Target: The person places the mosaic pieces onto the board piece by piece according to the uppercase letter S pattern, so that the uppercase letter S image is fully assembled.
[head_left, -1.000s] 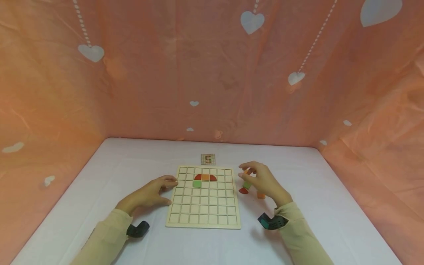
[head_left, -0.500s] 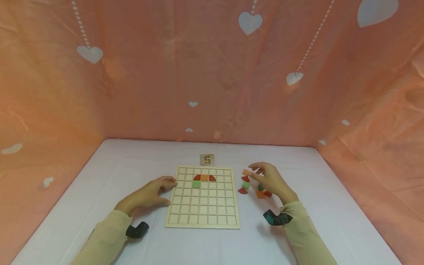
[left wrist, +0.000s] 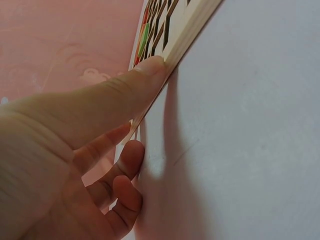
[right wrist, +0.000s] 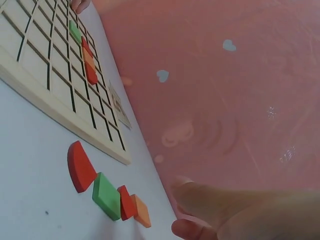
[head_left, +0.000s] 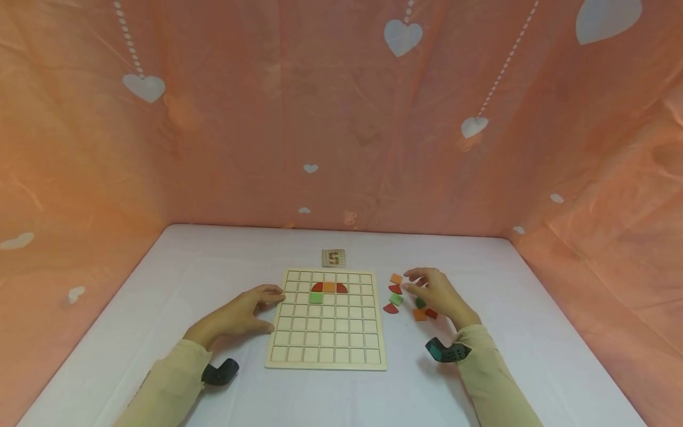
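A wooden grid board [head_left: 326, 350] lies in the middle of the white table. Set in its cells are a light green square [head_left: 316, 298], an orange square [head_left: 329, 287] and a red quarter-circle on either side of the orange one. My left hand [head_left: 242, 311] touches the board's left edge; in the left wrist view its thumb [left wrist: 150, 65] rests on the rim. Beside the loose pieces my right hand [head_left: 437, 293] hovers with relaxed fingers, holding nothing. Nearest to it are an orange square [head_left: 396, 278], a red quarter-circle [head_left: 395, 289] and a green square [head_left: 396, 299].
Another red quarter-circle [head_left: 391, 308] lies by the board's right edge. Near the right wrist are a dark green piece [head_left: 420, 302], an orange piece [head_left: 420, 315] and a red piece [head_left: 431, 313]. A small pattern card [head_left: 334, 258] sits behind the board. Orange fabric [head_left: 341, 130] encloses the table.
My right hand has drawn right, away from the board, and uncovered the loose pieces. The orange square now lies apart from its fingers. My left hand has stayed at the board's edge.
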`<control>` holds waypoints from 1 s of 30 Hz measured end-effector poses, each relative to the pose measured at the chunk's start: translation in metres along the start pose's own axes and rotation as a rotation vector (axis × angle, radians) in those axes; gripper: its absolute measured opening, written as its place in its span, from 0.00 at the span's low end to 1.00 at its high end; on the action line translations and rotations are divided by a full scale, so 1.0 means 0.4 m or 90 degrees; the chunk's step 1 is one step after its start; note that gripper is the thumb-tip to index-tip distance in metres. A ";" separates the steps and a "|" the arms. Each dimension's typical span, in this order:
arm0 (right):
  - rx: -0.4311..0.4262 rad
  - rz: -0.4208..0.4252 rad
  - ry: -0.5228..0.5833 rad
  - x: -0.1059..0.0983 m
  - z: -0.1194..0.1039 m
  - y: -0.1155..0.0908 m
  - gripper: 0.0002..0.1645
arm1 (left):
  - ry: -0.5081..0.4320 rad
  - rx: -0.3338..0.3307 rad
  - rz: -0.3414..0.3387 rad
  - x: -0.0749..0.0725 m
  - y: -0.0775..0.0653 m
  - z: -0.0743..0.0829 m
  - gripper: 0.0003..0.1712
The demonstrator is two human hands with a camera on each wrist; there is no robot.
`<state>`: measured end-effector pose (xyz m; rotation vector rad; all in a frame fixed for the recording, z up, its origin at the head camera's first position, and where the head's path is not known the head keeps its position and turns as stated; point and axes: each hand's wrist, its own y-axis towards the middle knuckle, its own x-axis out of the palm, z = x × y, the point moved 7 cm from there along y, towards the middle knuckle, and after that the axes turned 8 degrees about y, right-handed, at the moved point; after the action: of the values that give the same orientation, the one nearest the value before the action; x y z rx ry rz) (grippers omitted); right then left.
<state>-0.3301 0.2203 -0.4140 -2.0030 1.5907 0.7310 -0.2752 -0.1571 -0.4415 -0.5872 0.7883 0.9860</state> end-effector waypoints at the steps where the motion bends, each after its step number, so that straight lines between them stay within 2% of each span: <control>1: -0.002 -0.001 0.000 0.000 0.000 0.000 0.24 | 0.001 0.000 0.000 0.000 0.000 0.000 0.40; 9: 0.001 -0.012 0.011 0.008 0.012 0.003 0.24 | 0.006 0.005 0.000 0.000 0.000 0.001 0.40; 20: 0.055 -0.016 0.025 0.013 0.026 0.004 0.26 | 0.004 0.008 0.004 -0.001 0.001 -0.003 0.40; 30: 0.050 -0.021 0.016 0.019 0.037 0.015 0.26 | 0.000 -0.002 0.002 -0.002 0.002 -0.002 0.40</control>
<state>-0.3361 0.2231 -0.4303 -1.9856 1.5716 0.6231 -0.2767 -0.1578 -0.4414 -0.5894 0.7879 0.9897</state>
